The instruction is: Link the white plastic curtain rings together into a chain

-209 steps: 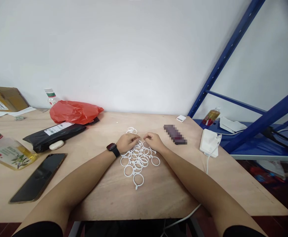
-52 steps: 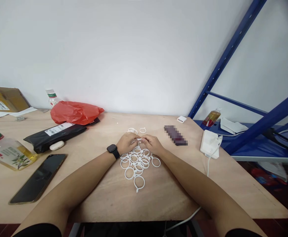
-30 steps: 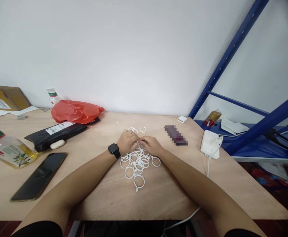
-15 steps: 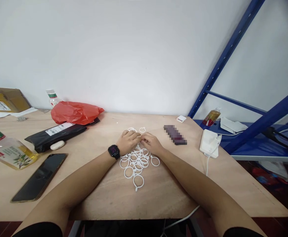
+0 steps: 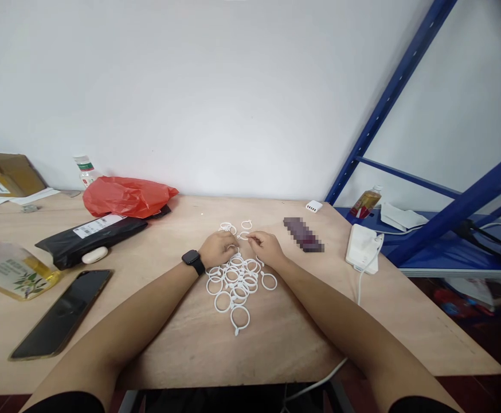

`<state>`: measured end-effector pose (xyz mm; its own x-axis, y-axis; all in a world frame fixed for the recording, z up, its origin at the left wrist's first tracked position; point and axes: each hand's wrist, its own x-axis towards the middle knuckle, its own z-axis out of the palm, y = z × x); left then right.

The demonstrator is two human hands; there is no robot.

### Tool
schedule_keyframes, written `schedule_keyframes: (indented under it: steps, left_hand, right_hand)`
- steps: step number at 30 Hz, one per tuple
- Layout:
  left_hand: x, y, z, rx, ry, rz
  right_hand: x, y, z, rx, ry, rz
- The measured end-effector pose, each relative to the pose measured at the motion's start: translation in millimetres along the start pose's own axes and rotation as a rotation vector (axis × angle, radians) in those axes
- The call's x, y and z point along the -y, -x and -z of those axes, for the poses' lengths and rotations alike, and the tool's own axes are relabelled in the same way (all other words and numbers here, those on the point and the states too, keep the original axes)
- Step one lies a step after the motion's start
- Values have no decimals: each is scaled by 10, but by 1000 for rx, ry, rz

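Several white curtain rings (image 5: 240, 316), each with a small eyelet, lie in a loose pile on the wooden table. My left hand (image 5: 218, 250), with a black watch at the wrist, is at the pile's far left edge. Its fingers are curled around part of a white ring at the fingertips. Across a small gap, my right hand (image 5: 266, 248) pinches another white ring (image 5: 243, 236) between thumb and forefinger. Beyond the hands are a separate ring (image 5: 246, 224) and a small cluster of rings (image 5: 225, 226).
On the left are a phone (image 5: 61, 315), an oil bottle (image 5: 14, 269), a white earbud case (image 5: 94, 255), a black parcel (image 5: 100, 232) and a red bag (image 5: 128, 197). To the right are a blurred dark object (image 5: 303, 234), a white charger with cable (image 5: 362, 246) and a blue rack (image 5: 388, 100).
My hands, together half a second ago, have moved apart, the left one toward me and slightly left. A ring now shows at my right fingertips, and more rings show in the far cluster.
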<state>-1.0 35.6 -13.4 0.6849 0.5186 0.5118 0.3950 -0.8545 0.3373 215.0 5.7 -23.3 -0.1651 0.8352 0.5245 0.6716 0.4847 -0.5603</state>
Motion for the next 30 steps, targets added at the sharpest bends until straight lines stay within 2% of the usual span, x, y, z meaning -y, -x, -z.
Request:
schedule_keyframes:
  steps: [4,9,15,19,30]
  left_hand:
    - [3,-2,-7,99,21,23]
    - [3,-1,-20,92,19,34]
    - [-28,2,-25,36,-30,98]
    - [-64,4,-9,23,24,68]
    - [-90,-1,-2,49,63,77]
  right_hand:
    - [49,-2,-1,125,-7,103]
    - [32,-15,-12,236,-28,123]
    - [44,-7,5,280,-64,113]
    - [76,1,30,261,-90,124]
    - [112,22,75,271,-67,130]
